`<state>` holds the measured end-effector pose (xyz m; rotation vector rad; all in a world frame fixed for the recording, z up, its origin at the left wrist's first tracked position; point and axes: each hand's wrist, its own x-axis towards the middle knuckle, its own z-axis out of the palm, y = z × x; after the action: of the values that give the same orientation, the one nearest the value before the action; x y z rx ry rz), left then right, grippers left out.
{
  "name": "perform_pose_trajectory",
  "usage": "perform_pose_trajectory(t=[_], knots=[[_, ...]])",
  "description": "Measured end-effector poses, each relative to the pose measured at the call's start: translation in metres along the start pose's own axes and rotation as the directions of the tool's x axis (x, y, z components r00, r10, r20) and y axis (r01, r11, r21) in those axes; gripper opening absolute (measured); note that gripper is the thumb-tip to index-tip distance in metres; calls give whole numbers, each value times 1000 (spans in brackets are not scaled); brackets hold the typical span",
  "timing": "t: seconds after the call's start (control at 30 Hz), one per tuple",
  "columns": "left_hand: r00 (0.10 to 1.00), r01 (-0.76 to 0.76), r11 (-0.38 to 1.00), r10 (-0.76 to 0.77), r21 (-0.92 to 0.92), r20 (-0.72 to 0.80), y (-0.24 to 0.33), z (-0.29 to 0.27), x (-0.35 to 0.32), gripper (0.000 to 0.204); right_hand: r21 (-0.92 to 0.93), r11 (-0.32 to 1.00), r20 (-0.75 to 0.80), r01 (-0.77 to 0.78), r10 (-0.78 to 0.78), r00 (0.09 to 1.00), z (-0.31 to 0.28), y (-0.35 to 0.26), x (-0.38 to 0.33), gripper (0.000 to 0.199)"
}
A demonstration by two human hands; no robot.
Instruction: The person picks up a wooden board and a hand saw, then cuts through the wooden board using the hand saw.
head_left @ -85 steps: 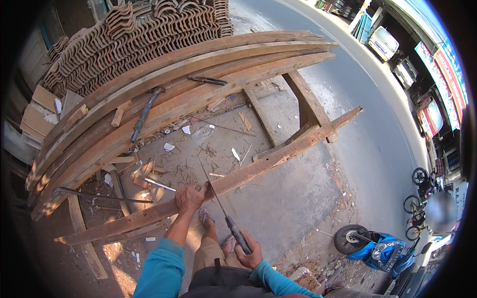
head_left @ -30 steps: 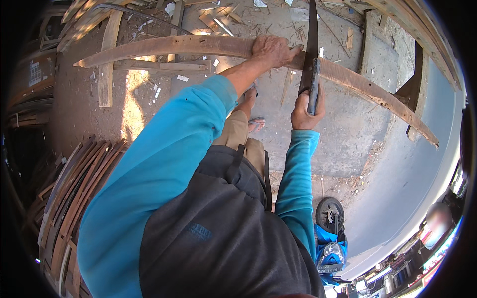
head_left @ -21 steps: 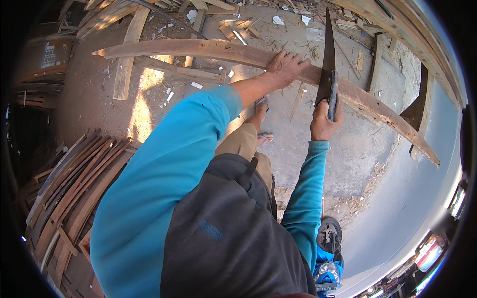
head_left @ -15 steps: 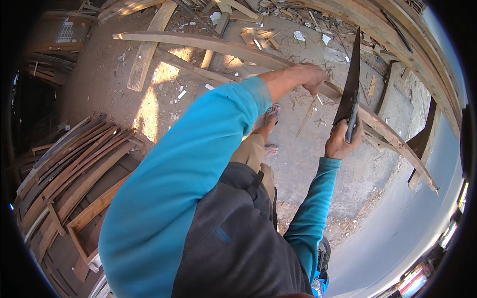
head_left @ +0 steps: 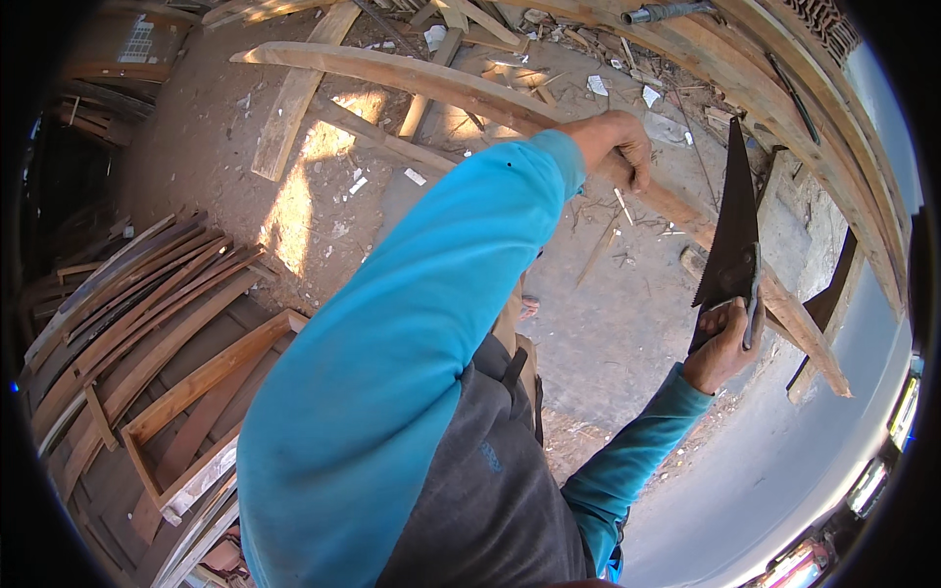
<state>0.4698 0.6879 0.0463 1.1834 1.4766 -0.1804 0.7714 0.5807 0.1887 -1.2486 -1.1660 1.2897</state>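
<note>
A long wooden beam [head_left: 421, 78] runs from the upper left toward the right, its right end [head_left: 828, 372] sticking out past my right hand. Over the beam's middle my left hand [head_left: 622, 145] has its fingers curled against the wood. My right hand [head_left: 727, 343] is closed round the handle of a handsaw [head_left: 730, 216]. The saw's dark blade points up and away, across the beam near its right end. From this angle I cannot tell whether the teeth touch the wood.
Curved wooden strips [head_left: 147, 343] and an open wooden frame [head_left: 211, 392] lie at the left. Other planks [head_left: 294, 127] rest on the ground at the upper left. A grey cylindrical tool [head_left: 669, 12] sits on thick timbers [head_left: 863, 147] at the upper right. Scraps litter the ground.
My right hand has moved right and nearer with the saw, toward the beam's end. My left hand has shifted slightly right and far along the beam. My view has shifted a little.
</note>
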Motion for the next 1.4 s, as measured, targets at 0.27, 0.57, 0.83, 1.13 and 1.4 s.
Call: perform_pose_trajectory(t=[0.27,0.57,0.83,1.13,1.4], knots=[[996,-1,1000,3,-25,87,-31,-6,40,50,33,999,16,-15,15,1000,-3,30,-2,42],[984,-69,909,129,411,-121,12,37,-4,60,57,993,-77,-103,108,991,-43,53,-36,38],[410,-24,729,631,684,-659,-22,144,-18,70,18,991,-170,-131,132,977,-60,46,-95,28],[347,-135,782,613,609,-710,-18,167,-33,83,-133,988,-146,84,-103,984,-60,66,-136,41],[366,-155,813,575,561,-732,-26,169,-27,78,-233,964,-59,132,-149,987,-51,74,-138,45]])
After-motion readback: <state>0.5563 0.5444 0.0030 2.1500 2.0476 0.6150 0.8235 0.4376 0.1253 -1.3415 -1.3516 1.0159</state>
